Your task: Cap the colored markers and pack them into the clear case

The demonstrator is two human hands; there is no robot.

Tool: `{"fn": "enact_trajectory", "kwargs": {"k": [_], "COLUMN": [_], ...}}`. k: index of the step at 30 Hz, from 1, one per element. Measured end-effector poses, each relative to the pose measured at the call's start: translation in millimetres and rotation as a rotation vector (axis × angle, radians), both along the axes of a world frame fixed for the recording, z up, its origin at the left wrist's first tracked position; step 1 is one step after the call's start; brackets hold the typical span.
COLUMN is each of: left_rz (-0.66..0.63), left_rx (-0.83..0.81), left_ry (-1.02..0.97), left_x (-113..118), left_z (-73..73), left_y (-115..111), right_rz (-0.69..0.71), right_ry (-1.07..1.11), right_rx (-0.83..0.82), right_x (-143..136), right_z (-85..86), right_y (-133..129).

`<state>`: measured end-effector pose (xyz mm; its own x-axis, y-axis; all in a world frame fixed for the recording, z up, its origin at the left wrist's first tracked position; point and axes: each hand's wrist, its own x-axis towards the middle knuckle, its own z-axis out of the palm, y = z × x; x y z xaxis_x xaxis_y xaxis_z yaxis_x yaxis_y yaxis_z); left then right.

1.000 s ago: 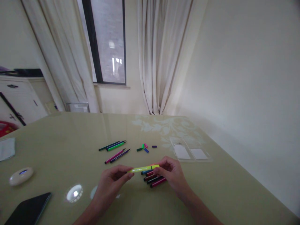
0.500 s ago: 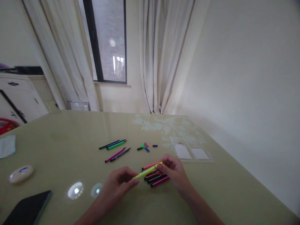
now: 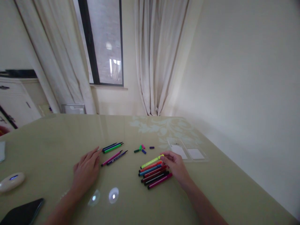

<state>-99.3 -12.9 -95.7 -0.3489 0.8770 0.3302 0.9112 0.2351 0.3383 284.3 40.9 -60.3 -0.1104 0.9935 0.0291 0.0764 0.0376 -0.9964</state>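
Observation:
My right hand point(image 3: 176, 166) pinches the cap end of a yellow pen point(image 3: 151, 162), which lies at the far side of a row of several capped pens point(image 3: 155, 174) on the olive table point(image 3: 58, 137). My left hand point(image 3: 86, 169) is open and low over the table, fingers stretched toward the uncapped pens: a green, blue and dark one point(image 3: 112, 146) and a pink and purple pair point(image 3: 114, 157). Its fingertips are close to these pens, touching none that I can see. Several loose caps point(image 3: 140, 148) and a purple cap point(image 3: 152, 147) lie between the two pen groups.
A clear plastic case point(image 3: 187, 153) lies open just beyond my right hand. At the near left are a white oval device point(image 3: 10, 182) and a dark phone point(image 3: 21, 214). A wall runs along the table's right edge; curtains and a window stand behind.
The yellow pen went from held in both hands down onto the row of capped pens. My left hand let go and moved left toward the uncapped pens.

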Motion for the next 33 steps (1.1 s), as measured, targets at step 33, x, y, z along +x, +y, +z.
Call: {"fn": "enact_trajectory", "kwargs": {"k": [33], "left_rz": [-0.080], "left_rx": [0.037], "left_ry": [0.078], "left_x": [0.9], "left_z": [-6.9], "left_y": [8.4], "right_rz": [0.060], "right_ry": [-0.756], "right_rx": [0.529], "right_x": [-10.8], "right_z": [-8.4], "right_y": [1.0]}}
